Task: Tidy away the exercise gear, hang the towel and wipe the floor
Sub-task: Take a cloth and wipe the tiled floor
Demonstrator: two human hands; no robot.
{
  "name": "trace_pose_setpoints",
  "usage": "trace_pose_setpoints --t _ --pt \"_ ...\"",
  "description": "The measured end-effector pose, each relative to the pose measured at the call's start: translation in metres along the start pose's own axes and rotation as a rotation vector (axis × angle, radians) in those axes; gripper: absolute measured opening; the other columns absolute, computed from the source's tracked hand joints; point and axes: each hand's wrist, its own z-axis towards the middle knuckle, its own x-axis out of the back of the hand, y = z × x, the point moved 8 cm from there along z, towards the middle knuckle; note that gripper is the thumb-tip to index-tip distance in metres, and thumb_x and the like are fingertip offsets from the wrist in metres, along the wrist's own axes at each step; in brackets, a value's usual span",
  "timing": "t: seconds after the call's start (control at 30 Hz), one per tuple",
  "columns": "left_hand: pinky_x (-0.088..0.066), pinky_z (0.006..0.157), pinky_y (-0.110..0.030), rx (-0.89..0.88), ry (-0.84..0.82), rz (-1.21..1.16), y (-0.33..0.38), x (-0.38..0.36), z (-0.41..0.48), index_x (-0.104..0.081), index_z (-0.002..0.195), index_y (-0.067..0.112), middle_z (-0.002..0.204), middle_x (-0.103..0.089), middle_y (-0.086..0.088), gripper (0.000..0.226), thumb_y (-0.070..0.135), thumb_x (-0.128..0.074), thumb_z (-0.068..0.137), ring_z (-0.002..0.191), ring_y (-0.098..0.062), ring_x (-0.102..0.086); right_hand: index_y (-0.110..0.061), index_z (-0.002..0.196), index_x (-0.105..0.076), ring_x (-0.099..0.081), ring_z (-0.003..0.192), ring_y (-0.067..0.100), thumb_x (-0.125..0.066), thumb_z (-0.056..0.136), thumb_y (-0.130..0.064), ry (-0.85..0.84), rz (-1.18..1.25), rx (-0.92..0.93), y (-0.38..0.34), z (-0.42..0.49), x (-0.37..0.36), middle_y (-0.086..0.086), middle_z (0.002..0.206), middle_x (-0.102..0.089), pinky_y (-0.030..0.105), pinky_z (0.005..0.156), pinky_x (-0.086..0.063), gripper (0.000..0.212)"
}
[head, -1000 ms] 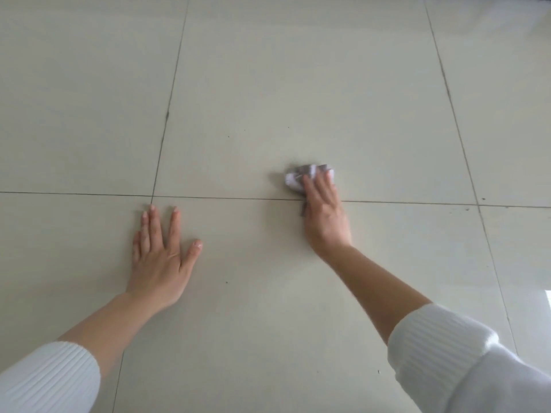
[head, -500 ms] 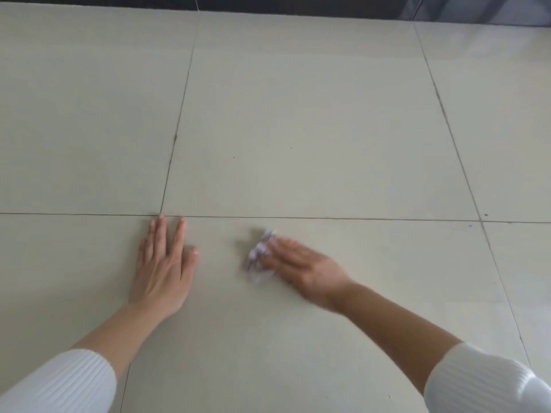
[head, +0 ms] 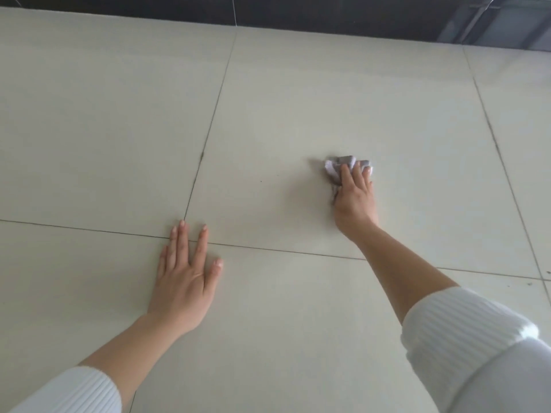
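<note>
A small crumpled grey-white cloth [head: 335, 168] lies on the pale tiled floor [head: 298, 99], right of centre. My right hand [head: 354, 198] presses flat on it with straight fingers, arm stretched forward, so most of the cloth is hidden beneath the fingers. My left hand [head: 186, 275] rests flat on the floor at lower left, fingers spread across a grout line, holding nothing. Both arms wear white ribbed sleeves.
A dark wall base [head: 328, 16] runs along the far edge of the floor, with a grey frame [head: 492, 28] at the top right. Dark grout lines cross the tiles. A few dark specks [head: 529, 284] lie at the right.
My right hand has swept the cloth from close to my left hand out to the right and forward. My left hand has stayed planted on the floor.
</note>
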Motion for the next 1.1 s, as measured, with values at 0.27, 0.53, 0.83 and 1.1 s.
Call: trace_pose_setpoints --t 0.27,0.53,0.83,1.1 --pt "-0.004 0.117 -0.038 -0.015 0.055 0.033 0.001 0.003 -0.003 -0.005 0.154 0.022 0.161 0.000 -0.012 0.068 0.055 -0.007 0.094 0.149 -0.024 0.002 -0.012 0.146 -0.039 -0.018 0.146 0.028 -0.050 0.083 0.012 -0.206 0.103 0.694 -0.123 -0.108 -0.073 0.009 0.155 -0.032 0.037 0.119 -0.020 0.068" --pt "-0.017 0.115 -0.046 -0.026 0.164 -0.104 -0.002 0.026 0.025 -0.033 0.146 0.007 0.150 -0.033 -0.016 0.060 0.036 -0.018 0.096 0.140 -0.029 -0.027 -0.011 0.141 -0.047 -0.033 0.141 0.027 -0.056 0.077 0.017 -0.152 -0.048 0.773 -0.043 -0.104 -0.023 0.007 0.151 -0.039 0.039 0.115 -0.030 0.070" --pt "-0.004 0.120 -0.043 0.095 0.206 -0.067 -0.004 0.043 0.152 -0.018 0.152 0.015 0.160 -0.006 -0.015 0.058 0.039 -0.023 0.100 0.148 -0.029 -0.003 -0.016 0.153 -0.021 0.002 0.149 0.023 -0.028 0.093 0.002 0.069 -0.168 -0.025 0.033 0.050 0.026 0.002 0.162 -0.005 0.036 0.119 0.002 0.062" --pt "-0.011 0.118 -0.039 0.125 0.272 -0.101 -0.005 0.049 0.151 -0.028 0.149 0.021 0.159 -0.017 -0.011 0.063 0.047 -0.025 0.092 0.147 -0.024 -0.011 -0.014 0.145 -0.033 -0.007 0.147 0.030 -0.032 0.092 -0.007 0.090 -0.138 -0.070 0.013 0.144 0.019 0.006 0.159 -0.017 0.045 0.119 -0.013 0.054"
